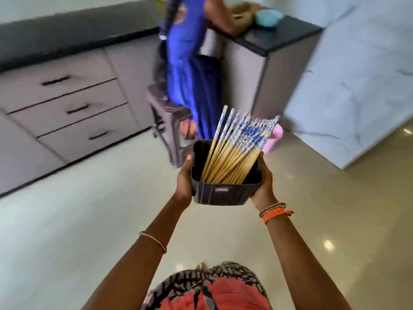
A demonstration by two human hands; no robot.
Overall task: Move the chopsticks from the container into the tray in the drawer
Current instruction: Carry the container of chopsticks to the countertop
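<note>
I hold a dark square plastic container [225,194] in front of me over the floor. My left hand [184,181] grips its left side and my right hand [263,182] grips its right side. Several wooden chopsticks [237,151] with blue-and-white patterned tops stand in it, leaning to the right. To the left a grey cabinet has three drawers [67,108] with black handles, all closed. No tray is in view.
Another person in blue clothes [190,63] sits on a dark plastic stool [165,115] ahead, leaning on a black counter [279,34] that holds a light blue bowl [268,16]. A pink object [273,139] lies on the glossy floor beyond the container. A marble-look wall [357,86] is at right.
</note>
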